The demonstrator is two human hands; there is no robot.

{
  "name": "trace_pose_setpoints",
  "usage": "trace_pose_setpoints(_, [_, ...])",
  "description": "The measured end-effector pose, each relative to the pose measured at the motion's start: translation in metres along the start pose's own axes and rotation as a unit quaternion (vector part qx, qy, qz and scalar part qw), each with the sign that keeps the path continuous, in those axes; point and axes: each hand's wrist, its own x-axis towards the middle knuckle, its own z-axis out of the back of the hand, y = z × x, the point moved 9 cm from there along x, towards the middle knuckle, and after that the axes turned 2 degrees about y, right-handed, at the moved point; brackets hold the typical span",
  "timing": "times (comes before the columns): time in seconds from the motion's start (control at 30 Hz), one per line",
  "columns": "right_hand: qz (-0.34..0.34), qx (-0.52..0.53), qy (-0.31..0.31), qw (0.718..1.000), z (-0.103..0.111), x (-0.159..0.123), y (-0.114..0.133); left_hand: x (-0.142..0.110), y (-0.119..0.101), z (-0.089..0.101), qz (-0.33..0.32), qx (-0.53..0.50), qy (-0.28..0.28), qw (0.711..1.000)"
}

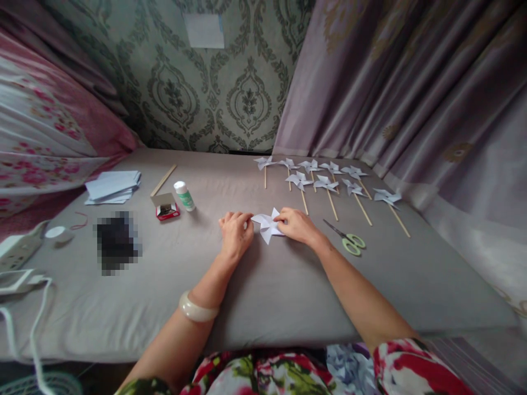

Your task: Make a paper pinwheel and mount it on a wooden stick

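Observation:
A white paper pinwheel [267, 226] without a stick is between my hands, just above the middle of the grey cloth. My left hand [236, 233] pinches the tip of its left blade between thumb and finger. From the right, my right hand [297, 224] has its fingers closed on the pinwheel near the centre and right blade. Green-handled scissors [352, 243] lie beside my right forearm, blades pointing to the upper left. Left of my left hand stand a glue stick [185, 196] and an open small red box [167, 212] with dark bits inside.
Several finished pinwheels on sticks [327, 184] lie at the back right. At the back left are stacked white paper [113, 186] and wooden sticks [163, 180]. A blurred dark object [117, 241], a white round lid [58, 236] and a power strip [20, 249] occupy the left side.

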Motion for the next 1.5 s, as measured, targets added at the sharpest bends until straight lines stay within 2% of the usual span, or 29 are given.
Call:
trace_pose_setpoints(0.07, [-0.03, 0.027, -0.056, 0.998, 0.009, -0.006, -0.014, 0.001, 0.007, 0.0, 0.025, -0.014, -0.004, 1.0])
trace_pose_setpoints(0.13, [-0.054, 0.046, -0.086, 0.994, 0.011, -0.014, -0.024, 0.001, 0.011, -0.001, 0.042, -0.029, -0.003, 0.999])
trace_pose_setpoints(0.23, [-0.048, 0.066, -0.061, 0.995, -0.001, -0.026, -0.026, 0.002, 0.014, -0.006, 0.061, -0.039, 0.017, 0.997])
trace_pose_setpoints(0.33, [-0.037, 0.055, -0.022, 0.998, -0.012, -0.033, -0.021, 0.002, 0.014, -0.016, 0.07, -0.033, 0.064, 0.995])
trace_pose_setpoints(0.53, [-0.047, 0.016, -0.003, 0.999, -0.012, -0.028, -0.022, -0.002, 0.0, -0.035, 0.004, 0.003, 0.144, 0.99])
trace_pose_setpoints(0.67, [-0.123, 0.02, -0.06, 0.99, -0.008, -0.023, -0.043, -0.006, -0.007, -0.039, -0.027, 0.001, 0.164, 0.986])
trace_pose_setpoints(0.8, [-0.148, 0.086, -0.131, 0.977, -0.009, -0.025, -0.057, -0.009, -0.019, -0.039, -0.061, -0.027, 0.185, 0.981])
trace_pose_setpoints(0.9, [-0.139, 0.088, -0.178, 0.97, -0.006, -0.028, -0.056, -0.007, -0.021, -0.034, -0.052, -0.041, 0.168, 0.984])
trace_pose_setpoints(1.0, [-0.063, 0.054, -0.192, 0.978, -0.002, -0.026, -0.036, -0.002, -0.012, -0.024, -0.005, -0.044, 0.12, 0.992])
trace_pose_setpoints(1.07, [-0.018, 0.028, -0.174, 0.984, -0.004, -0.023, -0.021, 0.0, -0.005, -0.018, 0.029, -0.044, 0.094, 0.994])
trace_pose_setpoints(1.13, [-0.002, 0.004, -0.153, 0.988, -0.007, -0.019, -0.012, 0.0, 0.001, -0.014, 0.058, -0.045, 0.077, 0.994])
trace_pose_setpoints(1.27, [0.002, -0.023, -0.128, 0.992, -0.012, -0.014, -0.003, 0.001, 0.008, -0.01, 0.088, -0.048, 0.061, 0.993])
trace_pose_setpoints(1.5, [0.001, -0.055, -0.094, 0.994, -0.017, -0.011, 0.001, 0.001, 0.008, -0.011, 0.103, -0.043, 0.069, 0.991])
